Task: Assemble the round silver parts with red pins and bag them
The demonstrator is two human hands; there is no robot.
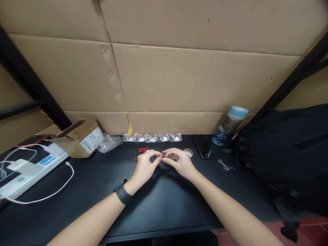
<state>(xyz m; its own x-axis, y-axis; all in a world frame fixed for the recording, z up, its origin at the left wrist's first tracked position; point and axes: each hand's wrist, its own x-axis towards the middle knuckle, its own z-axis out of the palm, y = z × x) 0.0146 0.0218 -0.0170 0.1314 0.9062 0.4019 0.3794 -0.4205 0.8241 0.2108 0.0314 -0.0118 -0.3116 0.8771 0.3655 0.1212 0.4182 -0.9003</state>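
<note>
Above the black table, my left hand (146,167) and my right hand (180,162) meet fingertip to fingertip. Between them is a small dark brown piece (162,156), with a bit of red cord at its left side. Both hands are closed in a pinch, the left on the red cord, the right on the brown piece. Behind my left hand lies a bundle of red cord (144,149). A round, shiny disc (189,152) rests just to the right of my right hand. Several clear packets with silvery round items (153,137) form a row at the back.
On the left are a white power strip (30,177) with cables, an open cardboard box (82,136) and clear plastic wrap (109,143). To the right stand a bottle (228,126), a dark phone (203,148), a keychain (226,167) and a black backpack (289,153).
</note>
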